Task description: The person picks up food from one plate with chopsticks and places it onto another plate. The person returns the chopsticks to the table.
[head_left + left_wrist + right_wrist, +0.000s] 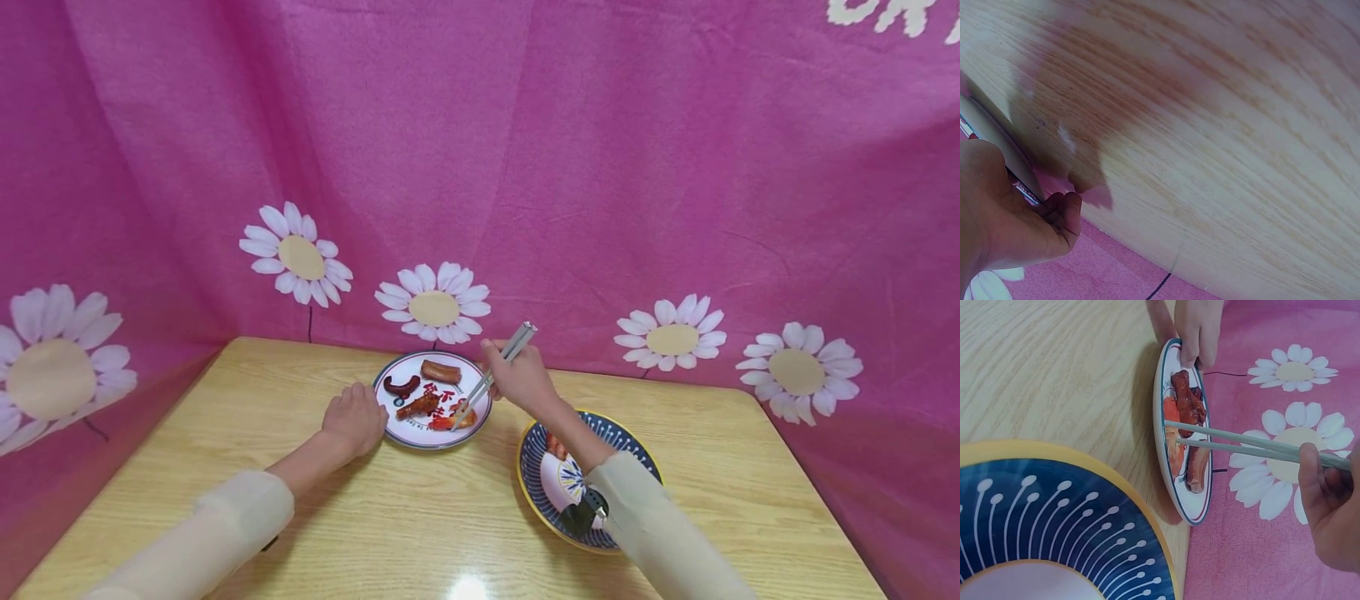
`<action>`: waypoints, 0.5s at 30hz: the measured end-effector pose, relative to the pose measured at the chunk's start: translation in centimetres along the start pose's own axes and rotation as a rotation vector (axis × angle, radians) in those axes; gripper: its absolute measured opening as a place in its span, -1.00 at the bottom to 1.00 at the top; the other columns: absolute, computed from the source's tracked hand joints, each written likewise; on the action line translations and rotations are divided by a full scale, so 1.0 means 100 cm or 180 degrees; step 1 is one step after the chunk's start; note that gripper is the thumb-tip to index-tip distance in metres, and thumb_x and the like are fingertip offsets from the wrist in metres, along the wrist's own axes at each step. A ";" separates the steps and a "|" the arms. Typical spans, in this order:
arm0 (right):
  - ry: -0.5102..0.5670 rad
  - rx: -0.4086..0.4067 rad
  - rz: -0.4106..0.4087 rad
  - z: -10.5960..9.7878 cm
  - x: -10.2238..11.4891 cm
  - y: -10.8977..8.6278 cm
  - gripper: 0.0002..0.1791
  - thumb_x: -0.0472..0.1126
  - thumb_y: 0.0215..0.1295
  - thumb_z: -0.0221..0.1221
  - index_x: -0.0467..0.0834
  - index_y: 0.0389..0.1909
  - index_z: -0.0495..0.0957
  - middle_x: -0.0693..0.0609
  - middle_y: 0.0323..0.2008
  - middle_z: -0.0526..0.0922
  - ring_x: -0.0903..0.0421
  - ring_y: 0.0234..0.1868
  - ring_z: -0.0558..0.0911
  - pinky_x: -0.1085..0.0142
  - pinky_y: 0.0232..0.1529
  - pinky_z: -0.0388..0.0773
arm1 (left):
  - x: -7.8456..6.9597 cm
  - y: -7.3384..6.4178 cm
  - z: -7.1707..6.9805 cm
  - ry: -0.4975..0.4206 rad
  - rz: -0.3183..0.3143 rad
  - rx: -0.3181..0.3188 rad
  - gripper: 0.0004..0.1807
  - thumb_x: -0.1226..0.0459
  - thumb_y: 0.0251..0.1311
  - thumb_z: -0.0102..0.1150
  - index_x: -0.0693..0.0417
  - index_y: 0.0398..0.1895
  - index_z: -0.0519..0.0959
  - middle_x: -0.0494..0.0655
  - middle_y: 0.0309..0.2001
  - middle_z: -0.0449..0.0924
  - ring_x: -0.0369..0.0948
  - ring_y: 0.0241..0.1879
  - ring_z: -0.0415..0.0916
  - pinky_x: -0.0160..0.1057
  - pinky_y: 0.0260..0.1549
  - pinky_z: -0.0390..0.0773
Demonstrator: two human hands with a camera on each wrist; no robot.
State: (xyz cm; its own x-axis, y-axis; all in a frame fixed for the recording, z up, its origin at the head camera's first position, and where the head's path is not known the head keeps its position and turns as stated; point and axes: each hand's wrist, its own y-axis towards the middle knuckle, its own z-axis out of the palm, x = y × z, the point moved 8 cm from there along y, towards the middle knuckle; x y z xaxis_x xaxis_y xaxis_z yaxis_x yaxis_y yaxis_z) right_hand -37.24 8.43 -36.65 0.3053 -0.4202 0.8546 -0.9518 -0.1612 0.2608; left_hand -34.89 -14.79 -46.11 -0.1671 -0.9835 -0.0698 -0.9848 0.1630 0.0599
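Note:
My right hand (521,379) holds a pair of pale metal chopsticks (504,354). Their tips meet an orange shrimp (1173,444) on a white plate (408,364) with a dark rim and red lettering. A brown glazed drumstick-like piece (417,406), a dark curled piece (402,387) and a brown cylindrical piece (441,372) share the plate. At the plate's left edge, my left hand (356,418) grips the rim with curled fingers, as the left wrist view (1022,209) also shows. From the right wrist view, the chopstick tips straddle the shrimp; whether they squeeze it I cannot tell.
Below my right forearm stands a blue-patterned bowl (531,467) with a yellow rim, partly hidden by the arm. A reddish food piece (556,447) lies inside. The wooden table (442,517) ends at a pink cloth (570,167) printed with daisies.

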 end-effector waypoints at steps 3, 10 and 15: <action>0.0000 -0.0086 0.0025 -0.003 -0.002 -0.001 -0.53 -0.07 0.50 0.05 -0.26 -0.59 0.55 -0.08 -0.75 0.56 0.02 -0.76 0.59 0.15 -0.68 0.59 | 0.000 0.001 0.000 0.0008 -0.0003 0.0009 -0.60 0.20 0.44 -0.11 0.50 -0.21 0.38 0.17 -0.34 0.27 0.07 -0.23 0.37 0.03 -0.21 0.50; 0.0039 -0.0136 -0.0013 -0.006 -0.001 -0.004 -0.50 -0.05 0.50 0.05 -0.31 -0.60 0.53 -0.15 -0.78 0.54 0.10 -0.80 0.54 0.22 -0.72 0.54 | -0.001 0.001 -0.001 0.0015 -0.0027 0.0036 -0.61 0.20 0.44 -0.10 0.50 -0.21 0.38 0.16 -0.35 0.27 0.06 -0.24 0.37 0.03 -0.21 0.50; 0.0097 -0.0146 -0.0070 -0.008 0.004 -0.005 -0.51 -0.08 0.50 0.05 -0.36 -0.56 0.54 -0.22 -0.76 0.53 0.10 -0.79 0.54 0.10 -0.68 0.58 | -0.002 0.000 -0.003 -0.0009 -0.0026 0.0026 -0.62 0.21 0.43 -0.09 0.49 -0.23 0.38 0.16 -0.36 0.27 0.06 -0.25 0.37 0.03 -0.22 0.50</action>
State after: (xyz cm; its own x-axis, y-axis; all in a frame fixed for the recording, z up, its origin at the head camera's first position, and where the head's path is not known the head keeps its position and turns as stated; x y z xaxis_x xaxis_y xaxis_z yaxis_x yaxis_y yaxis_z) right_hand -36.64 9.10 -36.11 0.3257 -0.3896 0.8615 -0.9455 -0.1286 0.2993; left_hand -34.84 -14.64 -45.80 -0.1592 -0.9845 -0.0731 -0.9865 0.1557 0.0513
